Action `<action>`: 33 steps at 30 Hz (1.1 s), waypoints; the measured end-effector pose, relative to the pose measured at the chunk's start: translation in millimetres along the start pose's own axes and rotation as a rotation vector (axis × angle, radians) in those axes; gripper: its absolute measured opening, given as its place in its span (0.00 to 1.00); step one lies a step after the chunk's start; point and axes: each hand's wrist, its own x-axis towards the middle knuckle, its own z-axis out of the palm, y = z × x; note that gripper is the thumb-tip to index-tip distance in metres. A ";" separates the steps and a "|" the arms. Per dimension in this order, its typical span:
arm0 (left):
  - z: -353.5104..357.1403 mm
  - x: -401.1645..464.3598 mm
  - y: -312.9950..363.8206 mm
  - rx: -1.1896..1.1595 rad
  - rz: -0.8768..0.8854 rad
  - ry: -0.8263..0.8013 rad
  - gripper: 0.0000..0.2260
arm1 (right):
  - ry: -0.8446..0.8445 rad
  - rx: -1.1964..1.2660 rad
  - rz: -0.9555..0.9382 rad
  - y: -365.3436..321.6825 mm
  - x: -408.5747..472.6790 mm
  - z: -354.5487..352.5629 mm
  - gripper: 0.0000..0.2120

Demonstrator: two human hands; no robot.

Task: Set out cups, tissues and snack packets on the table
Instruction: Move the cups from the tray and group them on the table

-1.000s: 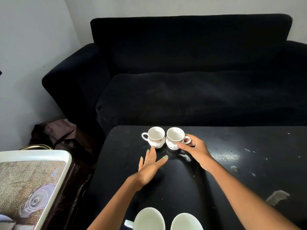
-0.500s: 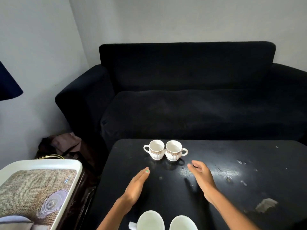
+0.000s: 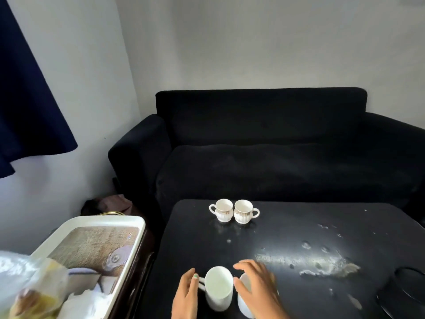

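Two small patterned cups stand side by side at the far edge of the black table [image 3: 299, 229]: the left patterned cup [image 3: 222, 212] and the right patterned cup [image 3: 243, 214], handles pointing outward. Two plain white mugs stand near me. My left hand [image 3: 186, 295] is beside the left white mug [image 3: 218, 287], fingertips at its handle, fingers apart. My right hand [image 3: 257, 286] curls over and around the right white mug [image 3: 242, 303], hiding most of it.
A white tray [image 3: 96, 221] sits on a stand left of the table, holding white tissues [image 3: 87, 302] and a clear snack packet [image 3: 34, 288]. A black sofa [image 3: 276, 171] stands behind the table. A black round object [image 3: 404, 293] lies at the table's right edge.
Both hands have drawn back from the far patterned cups to the two near white mugs. My view has lifted and shifted back, showing more of the tray.
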 end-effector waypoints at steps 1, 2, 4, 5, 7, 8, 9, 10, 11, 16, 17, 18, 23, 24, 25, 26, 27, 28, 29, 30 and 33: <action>-0.3 -9.7 0.1 -0.009 -0.002 -0.010 0.14 | 0.022 -0.054 -0.047 -10.1 -6.8 -4.2 0.16; 0.0 -18.0 1.5 -0.009 -0.003 -0.030 0.17 | 0.026 -0.140 -0.077 -17.9 -11.9 -6.2 0.19; -1.7 -34.0 4.4 0.019 -0.009 -0.084 0.23 | -0.074 -0.206 -0.047 -27.0 -19.5 -4.1 0.24; -2.4 -40.4 3.8 0.037 -0.012 -0.109 0.25 | -0.129 -0.170 -0.011 -25.7 -24.1 -0.4 0.25; -4.2 -51.1 1.6 0.079 -0.020 -0.152 0.26 | -0.178 -0.184 0.019 -23.5 -30.6 1.9 0.27; -5.6 -56.5 0.5 0.092 -0.027 -0.175 0.27 | -0.188 -0.211 0.007 -24.8 -34.3 1.1 0.28; -6.0 -61.0 -0.4 0.094 -0.034 -0.199 0.27 | -0.196 -0.221 -0.009 -26.0 -37.8 0.9 0.29; -6.5 -64.8 -2.0 0.094 -0.038 -0.225 0.28 | -0.218 -0.246 -0.026 -28.4 -41.0 0.1 0.30; -7.0 -68.3 -4.0 0.104 -0.035 -0.249 0.28 | -0.238 -0.279 -0.047 -30.0 -44.7 0.5 0.30; -7.5 -85.4 -10.3 0.255 0.132 -0.315 0.21 | -0.307 -0.300 -0.095 -41.4 -61.0 4.5 0.32; -7.2 -87.3 -11.1 0.295 0.155 -0.326 0.22 | -0.325 -0.312 -0.105 -43.9 -64.3 5.6 0.31; -7.0 -89.1 -12.4 0.336 0.164 -0.332 0.24 | -0.344 -0.328 -0.114 -46.4 -68.2 6.5 0.31; -3.4 -88.3 -17.0 0.517 0.176 -0.357 0.32 | -0.388 -0.411 -0.098 -54.0 -78.5 9.1 0.36; -2.7 -86.9 -17.5 0.549 0.186 -0.363 0.32 | -0.390 -0.433 -0.098 -55.1 -78.5 8.9 0.37; -1.7 -85.3 -17.8 0.576 0.193 -0.365 0.32 | -0.393 -0.455 -0.099 -56.0 -77.9 8.6 0.38; -0.3 -83.2 -18.2 0.597 0.201 -0.362 0.32 | -0.396 -0.472 -0.097 -57.2 -76.8 8.0 0.38; 1.1 -80.3 -17.9 0.614 0.208 -0.354 0.32 | -0.400 -0.485 -0.094 -58.7 -74.7 7.2 0.38; 2.6 -77.5 -17.8 0.630 0.213 -0.348 0.32 | -0.409 -0.496 -0.089 -60.0 -72.5 6.8 0.38; 3.9 -74.8 -17.3 0.641 0.217 -0.346 0.31 | -0.419 -0.506 -0.081 -61.4 -69.8 6.7 0.38; 5.1 -72.0 -16.7 0.645 0.220 -0.347 0.31 | -0.430 -0.513 -0.072 -62.7 -66.5 6.8 0.38; 7.1 -62.8 -13.5 0.646 0.223 -0.356 0.31 | -0.471 -0.528 -0.044 -65.5 -54.9 6.7 0.38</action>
